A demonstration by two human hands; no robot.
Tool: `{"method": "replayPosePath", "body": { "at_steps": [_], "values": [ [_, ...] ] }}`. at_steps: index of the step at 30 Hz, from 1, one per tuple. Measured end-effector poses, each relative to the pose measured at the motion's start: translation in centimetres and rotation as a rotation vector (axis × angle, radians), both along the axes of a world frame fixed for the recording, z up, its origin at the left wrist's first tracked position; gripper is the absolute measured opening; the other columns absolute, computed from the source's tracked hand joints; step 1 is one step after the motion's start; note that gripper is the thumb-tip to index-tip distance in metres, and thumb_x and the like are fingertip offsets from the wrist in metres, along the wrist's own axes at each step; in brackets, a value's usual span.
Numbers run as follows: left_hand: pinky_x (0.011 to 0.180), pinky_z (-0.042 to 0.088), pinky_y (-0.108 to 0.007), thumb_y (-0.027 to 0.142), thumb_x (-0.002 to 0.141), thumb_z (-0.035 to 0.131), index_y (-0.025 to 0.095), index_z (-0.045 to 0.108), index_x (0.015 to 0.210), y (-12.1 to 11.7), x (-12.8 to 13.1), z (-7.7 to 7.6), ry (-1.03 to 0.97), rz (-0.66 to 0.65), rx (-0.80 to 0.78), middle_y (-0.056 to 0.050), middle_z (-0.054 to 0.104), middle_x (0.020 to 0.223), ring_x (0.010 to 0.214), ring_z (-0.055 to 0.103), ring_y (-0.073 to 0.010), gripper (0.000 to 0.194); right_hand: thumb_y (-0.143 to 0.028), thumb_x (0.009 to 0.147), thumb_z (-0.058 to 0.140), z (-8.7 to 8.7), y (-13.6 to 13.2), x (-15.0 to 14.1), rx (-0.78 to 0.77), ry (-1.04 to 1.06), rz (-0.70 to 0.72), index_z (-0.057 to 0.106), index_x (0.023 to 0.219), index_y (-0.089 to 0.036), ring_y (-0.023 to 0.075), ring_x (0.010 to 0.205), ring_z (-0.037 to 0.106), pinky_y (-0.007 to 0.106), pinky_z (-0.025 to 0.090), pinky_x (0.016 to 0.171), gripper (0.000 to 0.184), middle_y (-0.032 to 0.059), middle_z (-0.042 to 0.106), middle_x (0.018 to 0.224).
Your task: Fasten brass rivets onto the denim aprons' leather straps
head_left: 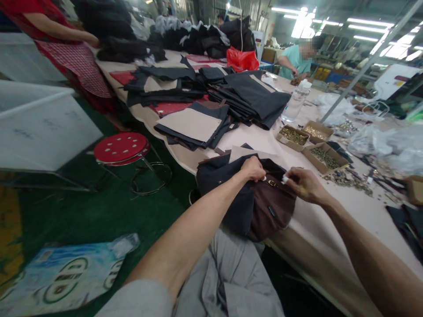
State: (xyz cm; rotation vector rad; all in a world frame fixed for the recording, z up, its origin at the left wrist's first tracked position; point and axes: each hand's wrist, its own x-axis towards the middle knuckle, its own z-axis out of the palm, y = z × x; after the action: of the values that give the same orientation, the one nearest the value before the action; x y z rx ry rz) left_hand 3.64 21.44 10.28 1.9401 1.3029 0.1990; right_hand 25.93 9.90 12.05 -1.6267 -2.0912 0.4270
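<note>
Left grip closed on the upper part of a navy-and-brown fabric bag, below both hands; whether the right grip pinches it cannot be told. Even tension should steady the small gold-coloured metal buckle between them.

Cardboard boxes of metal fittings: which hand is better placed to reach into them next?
Right, I'd judge. The right hand is at the side of the bag nearer the cardboard boxes; the left hand sits farther off and would likely have to cross past the right.
</note>
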Motion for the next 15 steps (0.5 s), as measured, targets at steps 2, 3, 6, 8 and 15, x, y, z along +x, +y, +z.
{"method": "replayPosePath", "body": {
  "at_steps": [2, 3, 6, 8, 15],
  "values": [
    [0.058, 0.056, -0.022, 0.016, 0.059, 0.078, 0.015, 0.08, 0.073, -0.1, -0.1, 0.1, -0.003, -0.01, 0.003, -0.006, 0.071, 0.06, 0.061, 0.071, -0.0193, 0.014, -0.03, 0.086, 0.059, -0.6, 1.0, -2.8, -0.019, 0.008, 0.054, 0.071, 0.091, -0.019, 0.0189, 0.069, 0.061, 0.028, 0.044, 0.065, 0.017, 0.0047, 0.072, 0.078],
    [0.058, 0.056, -0.022, 0.015, 0.06, 0.077, 0.015, 0.08, 0.074, -0.1, -0.1, 0.1, -0.006, -0.013, 0.002, -0.006, 0.071, 0.059, 0.061, 0.071, -0.0192, 0.015, -0.028, 0.085, 0.059, -1.1, 1.6, -3.7, -0.032, -0.004, 0.06, 0.071, 0.092, -0.019, 0.0192, 0.071, 0.061, 0.028, 0.044, 0.066, 0.017, 0.005, 0.072, 0.08],
    [0.06, 0.056, -0.022, 0.013, 0.06, 0.075, 0.015, 0.081, 0.075, -0.1, -0.3, 0.1, -0.018, -0.012, -0.003, -0.007, 0.07, 0.058, 0.062, 0.072, -0.0193, 0.016, -0.025, 0.083, 0.059, -2.6, 2.7, -4.7, -0.067, -0.043, 0.058, 0.071, 0.093, -0.02, 0.0198, 0.076, 0.062, 0.028, 0.044, 0.069, 0.016, 0.0061, 0.073, 0.087],
    [0.061, 0.057, -0.022, 0.012, 0.061, 0.074, 0.014, 0.081, 0.076, -0.1, -0.3, 0.0, -0.025, -0.01, -0.008, -0.007, 0.07, 0.058, 0.062, 0.072, -0.0196, 0.017, -0.025, 0.082, 0.06, -3.3, 3.1, -4.6, -0.106, -0.034, 0.051, 0.071, 0.092, -0.019, 0.0192, 0.074, 0.061, 0.027, 0.042, 0.067, 0.016, 0.0058, 0.073, 0.086],
    [0.062, 0.058, -0.024, 0.013, 0.062, 0.073, 0.014, 0.081, 0.076, 0.4, -0.4, -0.2, -0.033, -0.03, -0.024, -0.008, 0.069, 0.058, 0.062, 0.072, -0.021, 0.015, -0.029, 0.079, 0.062, -3.4, 3.8, -4.4, -0.273, 0.122, -0.028, 0.073, 0.087, -0.016, 0.0128, 0.057, 0.047, 0.025, 0.033, 0.053, 0.019, 0.0007, 0.066, 0.068]
  ]
}}
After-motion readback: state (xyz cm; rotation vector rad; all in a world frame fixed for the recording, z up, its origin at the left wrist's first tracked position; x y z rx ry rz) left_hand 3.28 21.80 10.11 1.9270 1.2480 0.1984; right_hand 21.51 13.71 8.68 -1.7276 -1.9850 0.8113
